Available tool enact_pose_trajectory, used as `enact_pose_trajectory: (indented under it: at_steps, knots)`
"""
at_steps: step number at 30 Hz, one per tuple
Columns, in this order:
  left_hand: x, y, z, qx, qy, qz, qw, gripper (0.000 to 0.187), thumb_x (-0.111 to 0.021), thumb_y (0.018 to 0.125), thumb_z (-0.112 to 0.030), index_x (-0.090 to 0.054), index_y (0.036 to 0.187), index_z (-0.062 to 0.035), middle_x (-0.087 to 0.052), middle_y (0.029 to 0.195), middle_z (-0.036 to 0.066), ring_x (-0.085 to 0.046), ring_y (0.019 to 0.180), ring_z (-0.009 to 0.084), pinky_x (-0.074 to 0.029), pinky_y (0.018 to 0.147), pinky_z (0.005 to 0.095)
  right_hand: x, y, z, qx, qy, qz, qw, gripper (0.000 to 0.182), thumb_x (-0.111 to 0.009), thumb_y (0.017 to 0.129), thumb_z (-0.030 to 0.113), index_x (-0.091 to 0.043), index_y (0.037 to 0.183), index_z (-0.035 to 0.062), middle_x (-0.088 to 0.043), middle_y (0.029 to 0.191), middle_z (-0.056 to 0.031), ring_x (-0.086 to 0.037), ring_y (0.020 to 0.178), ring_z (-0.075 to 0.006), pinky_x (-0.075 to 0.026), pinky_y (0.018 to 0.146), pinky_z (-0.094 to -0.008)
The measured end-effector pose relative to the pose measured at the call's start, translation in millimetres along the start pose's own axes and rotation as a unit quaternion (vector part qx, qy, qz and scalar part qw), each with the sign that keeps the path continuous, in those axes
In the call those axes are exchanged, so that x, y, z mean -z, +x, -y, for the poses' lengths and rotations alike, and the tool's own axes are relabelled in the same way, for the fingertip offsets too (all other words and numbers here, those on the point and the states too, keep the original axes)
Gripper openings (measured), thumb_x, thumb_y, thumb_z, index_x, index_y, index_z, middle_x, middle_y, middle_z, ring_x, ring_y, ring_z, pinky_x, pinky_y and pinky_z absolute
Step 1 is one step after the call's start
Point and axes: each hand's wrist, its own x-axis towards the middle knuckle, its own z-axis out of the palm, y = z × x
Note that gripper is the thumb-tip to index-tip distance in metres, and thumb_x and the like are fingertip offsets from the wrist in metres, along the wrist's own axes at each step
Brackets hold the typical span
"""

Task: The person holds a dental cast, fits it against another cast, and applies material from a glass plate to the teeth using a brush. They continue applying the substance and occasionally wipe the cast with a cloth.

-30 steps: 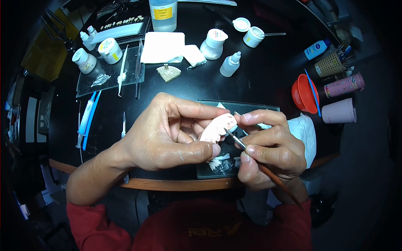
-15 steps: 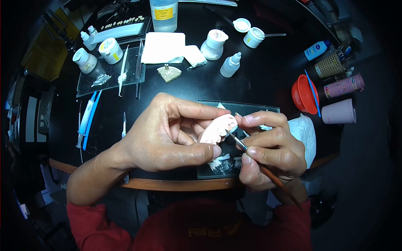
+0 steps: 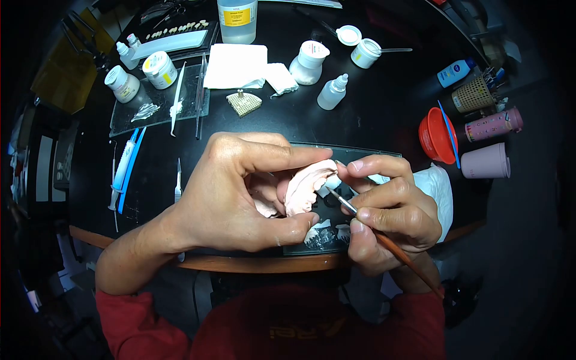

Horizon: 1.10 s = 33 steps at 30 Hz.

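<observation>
Dental cast (image 3: 300,187) is in L hand (image 3: 234,195), clasped btwn thumb & fingers. R hand (image 3: 397,207) is pinching a wood-handled brush (image 3: 403,258) just right of that grip, tip by cast's edge, can't tell if touching. White scraps (image 3: 316,230) just below L grip.

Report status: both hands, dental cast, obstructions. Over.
Left hand: grip closed on pale pink dental cast. Right hand: grip on brown-handled tool, tip close to cast, contact unclear. No obstruction visible between tip and cast.
</observation>
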Motion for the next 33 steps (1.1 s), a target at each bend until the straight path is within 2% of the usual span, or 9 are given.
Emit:
enact_pose_trajectory:
  at_steps: [2, 11, 14, 15, 17, 18, 21, 26, 33]
  knots:
    - [3, 2, 0, -0.034, 0.06, 0.003, 0.998, 0.063, -0.089, 0.069, -0.008, -0.072, 0.129, 0.0054, -0.071, 0.089, 0.008, -0.062, 0.074, 0.0074, -0.047, 0.063, 0.0218, 0, 1, 0, 0.002, 0.0, 0.003, 1.0, 0.018, -0.074, 0.077, -0.005, -0.066, 0.091, 0.0023, -0.07, 0.086, -0.0118, -0.07, 0.109, -0.0378, -0.063, 0.092, -0.0448]
    - [0, 0, 2, -0.037, 0.044, -0.013, 0.998, 0.063, -0.09, 0.069, -0.009, -0.072, 0.128, 0.0041, -0.07, 0.086, 0.007, -0.059, 0.072, 0.0069, -0.044, 0.061, 0.0219, -1, 0, 2, 0.004, -0.012, 0.01, 1.0, 0.019, -0.077, 0.078, -0.004, -0.067, 0.092, 0.0025, -0.071, 0.086, -0.0112, -0.07, 0.108, -0.0379, -0.062, 0.089, -0.0442]
    - [3, 1, -2, -0.03, 0.041, 0.008, 0.999, 0.063, -0.088, 0.071, -0.006, -0.07, 0.13, 0.0071, -0.071, 0.088, 0.008, -0.064, 0.074, 0.0072, -0.048, 0.061, 0.0209, 0, 0, 2, 0.006, -0.013, 0.007, 1.0, 0.019, -0.075, 0.077, -0.005, -0.067, 0.093, 0.0023, -0.07, 0.086, -0.0113, -0.07, 0.108, -0.0376, -0.062, 0.088, -0.0435]
    - [2, 2, -8, 0.041, -0.036, 0.002, 0.999, 0.063, -0.086, 0.073, -0.005, -0.068, 0.132, 0.0087, -0.072, 0.09, 0.009, -0.066, 0.075, 0.0084, -0.05, 0.063, 0.021, 0, 0, 2, 0.007, -0.014, 0.006, 1.0, 0.02, -0.075, 0.077, -0.005, -0.067, 0.093, 0.0022, -0.07, 0.086, -0.0113, -0.07, 0.108, -0.0374, -0.063, 0.088, -0.0431]
    - [-2, 5, -22, 0.179, -0.188, -0.009, 0.966, 0.062, -0.082, 0.076, -0.001, -0.064, 0.134, 0.0119, -0.073, 0.095, 0.013, -0.07, 0.078, 0.0107, -0.055, 0.066, 0.0211, 1, 0, 1, 0.01, -0.006, -0.005, 1.0, 0.02, -0.074, 0.076, -0.006, -0.066, 0.093, 0.002, -0.07, 0.086, -0.0114, -0.07, 0.108, -0.0368, -0.063, 0.087, -0.0422]
    - [0, 5, -22, 0.185, -0.208, 0.004, 0.961, 0.061, -0.079, 0.078, 0.001, -0.062, 0.135, 0.0132, -0.074, 0.098, 0.015, -0.071, 0.08, 0.0124, -0.057, 0.068, 0.0218, 2, 0, 1, 0.011, -0.003, -0.011, 1.0, 0.02, -0.074, 0.076, -0.006, -0.066, 0.093, 0.0019, -0.07, 0.086, -0.0114, -0.07, 0.108, -0.0366, -0.063, 0.087, -0.0417]
    - [3, 5, -15, 0.186, -0.266, 0.031, 0.945, 0.057, -0.072, 0.082, 0.005, -0.059, 0.137, 0.0159, -0.074, 0.104, 0.021, -0.075, 0.083, 0.0164, -0.061, 0.073, 0.0239, 4, -1, 5, 0.001, -0.016, 0.023, 1.0, 0.025, -0.066, 0.084, -0.006, -0.064, 0.107, 0.0048, -0.068, 0.088, -0.0126, -0.063, 0.115, -0.0356, -0.064, 0.093, -0.0484]
    - [1, 5, -5, 0.155, -0.312, 0.041, 0.936, 0.054, -0.068, 0.085, 0.006, -0.058, 0.137, 0.0161, -0.074, 0.107, 0.023, -0.076, 0.086, 0.0187, -0.062, 0.075, 0.0255, 3, -1, 3, 0.013, -0.032, 0.018, 0.999, 0.027, -0.067, 0.082, -0.006, -0.064, 0.107, 0.0051, -0.068, 0.088, -0.0123, -0.064, 0.112, -0.0356, -0.065, 0.092, -0.0473]
    - [-1, 4, -8, 0.162, -0.304, 0.024, 0.939, 0.056, -0.07, 0.085, 0.006, -0.057, 0.138, 0.0159, -0.074, 0.108, 0.023, -0.076, 0.087, 0.0179, -0.063, 0.076, 0.0252, 2, 1, 5, 0.013, -0.043, 0.022, 0.999, 0.027, -0.067, 0.081, -0.006, -0.064, 0.106, 0.004, -0.068, 0.089, -0.0127, -0.065, 0.111, -0.0362, -0.065, 0.093, -0.0479]
